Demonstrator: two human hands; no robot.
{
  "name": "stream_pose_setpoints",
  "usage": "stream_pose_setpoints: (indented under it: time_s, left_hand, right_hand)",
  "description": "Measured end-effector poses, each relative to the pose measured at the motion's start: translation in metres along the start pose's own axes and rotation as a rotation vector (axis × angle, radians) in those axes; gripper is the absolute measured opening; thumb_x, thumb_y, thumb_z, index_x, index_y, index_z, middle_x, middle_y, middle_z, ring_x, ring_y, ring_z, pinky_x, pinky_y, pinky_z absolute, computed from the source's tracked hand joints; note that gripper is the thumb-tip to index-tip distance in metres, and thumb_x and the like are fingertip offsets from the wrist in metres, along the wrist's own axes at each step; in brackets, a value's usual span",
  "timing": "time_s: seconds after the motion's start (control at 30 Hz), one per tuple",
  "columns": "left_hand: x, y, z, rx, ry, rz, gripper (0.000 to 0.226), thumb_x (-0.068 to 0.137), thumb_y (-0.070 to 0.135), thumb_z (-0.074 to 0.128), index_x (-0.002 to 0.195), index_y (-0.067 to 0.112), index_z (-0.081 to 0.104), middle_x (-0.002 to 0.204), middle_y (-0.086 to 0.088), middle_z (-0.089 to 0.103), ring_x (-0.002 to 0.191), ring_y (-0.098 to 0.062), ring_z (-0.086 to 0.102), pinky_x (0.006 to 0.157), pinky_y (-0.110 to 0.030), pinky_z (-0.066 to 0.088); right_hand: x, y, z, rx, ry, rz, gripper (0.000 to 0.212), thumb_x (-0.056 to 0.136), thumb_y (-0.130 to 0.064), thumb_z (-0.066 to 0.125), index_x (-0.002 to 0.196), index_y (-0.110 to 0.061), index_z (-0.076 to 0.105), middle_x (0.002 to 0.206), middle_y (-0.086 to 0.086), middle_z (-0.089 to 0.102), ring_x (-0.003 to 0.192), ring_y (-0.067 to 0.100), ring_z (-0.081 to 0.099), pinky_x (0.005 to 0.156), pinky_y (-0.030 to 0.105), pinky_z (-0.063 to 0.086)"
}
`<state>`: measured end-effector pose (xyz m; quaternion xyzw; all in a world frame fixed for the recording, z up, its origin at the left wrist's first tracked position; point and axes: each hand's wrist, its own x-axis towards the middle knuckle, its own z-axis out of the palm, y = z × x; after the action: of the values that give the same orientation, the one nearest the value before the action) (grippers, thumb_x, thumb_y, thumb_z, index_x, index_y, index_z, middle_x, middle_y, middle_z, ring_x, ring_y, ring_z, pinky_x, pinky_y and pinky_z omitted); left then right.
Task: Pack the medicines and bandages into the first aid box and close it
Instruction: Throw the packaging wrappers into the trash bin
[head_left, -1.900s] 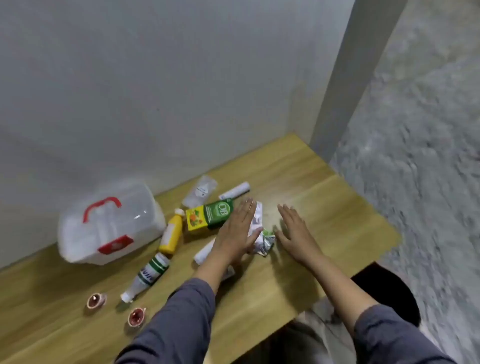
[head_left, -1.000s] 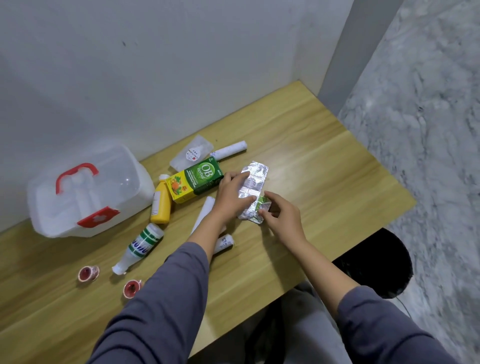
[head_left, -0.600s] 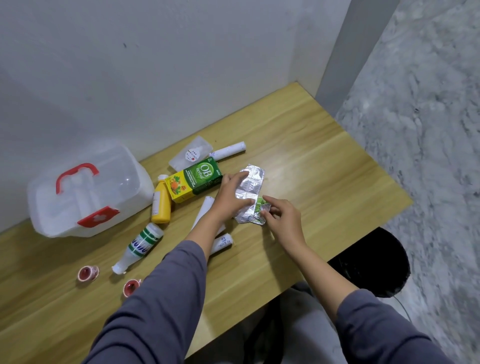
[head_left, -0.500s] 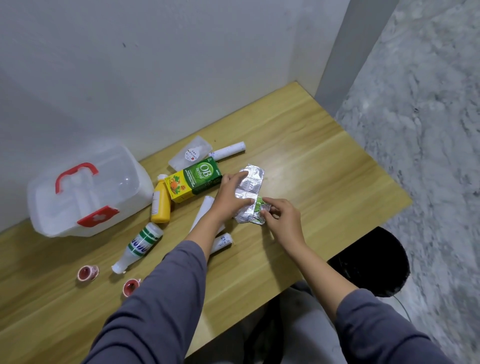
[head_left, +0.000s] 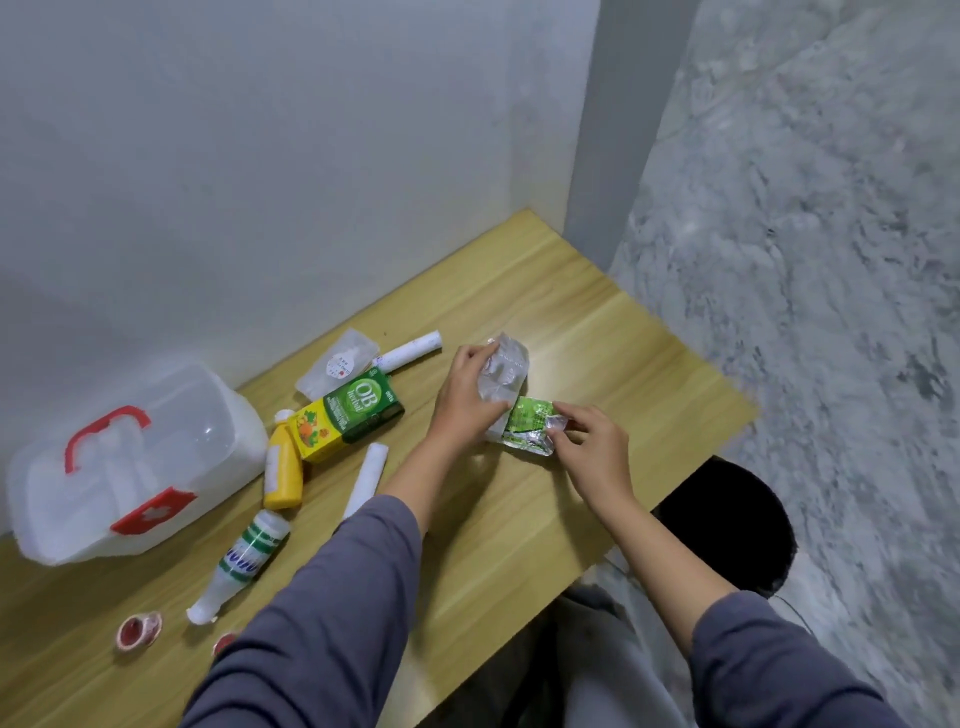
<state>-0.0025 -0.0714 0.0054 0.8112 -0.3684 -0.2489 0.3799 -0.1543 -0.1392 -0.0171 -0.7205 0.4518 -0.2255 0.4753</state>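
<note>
Left hand (head_left: 467, 400) and right hand (head_left: 592, 452) both gripping silver blister strips (head_left: 506, 382) just above wooden table (head_left: 623, 364), well apart from closed first aid box (head_left: 130, 467) lying at table's left, beside wall.

The counter (head_left: 597, 364) at mid-frame is pale wood-grain laminate, smooth with a soft sheen. At centre, the blister strips (head_left: 506, 384) are crinkled, shiny foil. The first aid box (head_left: 130, 462) at left is cloudy translucent plastic with glossy red plastic handle and latch. The green carton (head_left: 353, 415) looks like printed card.
</note>
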Motion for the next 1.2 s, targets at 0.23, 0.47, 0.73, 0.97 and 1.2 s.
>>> stream_pose_setpoints:
  time_s: [0.23, 0.47, 0.73, 0.97, 1.2]
  left_hand:
    - [0.057, 0.084, 0.071, -0.093, -0.133, 0.14, 0.074, 0.075, -0.003, 0.075, 0.142, 0.007, 0.046, 0.123, 0.003, 0.04, 0.115, -0.014, 0.048, 0.093, -0.017, 0.04]
    - [0.082, 0.178, 0.236, -0.14, -0.476, 0.282, 0.073, 0.076, -0.006, 0.074, 0.141, 0.005, 0.044, 0.127, 0.001, 0.036, 0.117, -0.014, 0.047, 0.083, -0.006, 0.043]
    - [0.056, 0.184, 0.393, -0.019, -0.802, 0.293, 0.073, 0.082, 0.003, 0.072, 0.146, 0.007, 0.038, 0.14, -0.009, 0.036, 0.123, -0.014, 0.044, 0.087, -0.011, 0.032]
    - [0.045, 0.087, 0.464, 0.214, -0.914, 0.102, 0.075, 0.084, 0.009, 0.073, 0.149, 0.01, 0.034, 0.147, -0.007, 0.033, 0.133, -0.023, 0.042, 0.087, -0.014, 0.032]
    - [0.055, 0.018, 0.492, 0.333, -0.885, -0.039, 0.072, 0.086, 0.01, 0.072, 0.148, 0.009, 0.035, 0.148, -0.011, 0.035, 0.137, -0.026, 0.04, 0.099, -0.022, 0.035]
  right_hand:
    - [0.04, 0.034, -0.111, 0.017, 0.328, 0.127, 0.031, 0.075, 0.0, 0.068, 0.105, -0.005, 0.07, 0.102, 0.011, 0.069, 0.09, 0.018, 0.06, 0.084, 0.023, 0.044]
    - [0.036, 0.126, -0.242, 0.093, 0.766, 0.317, 0.029, 0.078, 0.0, 0.068, 0.106, -0.007, 0.068, 0.105, 0.016, 0.067, 0.091, 0.025, 0.063, 0.068, -0.006, 0.039]
    - [-0.011, 0.24, -0.283, 0.103, 0.957, 0.565, 0.026, 0.079, 0.003, 0.065, 0.106, -0.001, 0.065, 0.107, 0.019, 0.065, 0.086, 0.02, 0.059, 0.063, -0.007, 0.039]
    - [-0.019, 0.331, -0.239, 0.103, 0.906, 0.754, 0.025, 0.078, 0.007, 0.064, 0.103, 0.004, 0.066, 0.102, 0.022, 0.063, 0.084, 0.029, 0.064, 0.075, 0.022, 0.049]
    - [-0.015, 0.383, -0.203, 0.177, 0.851, 0.846, 0.027, 0.081, 0.001, 0.063, 0.108, -0.002, 0.065, 0.108, 0.018, 0.064, 0.085, 0.02, 0.062, 0.077, 0.025, 0.048]
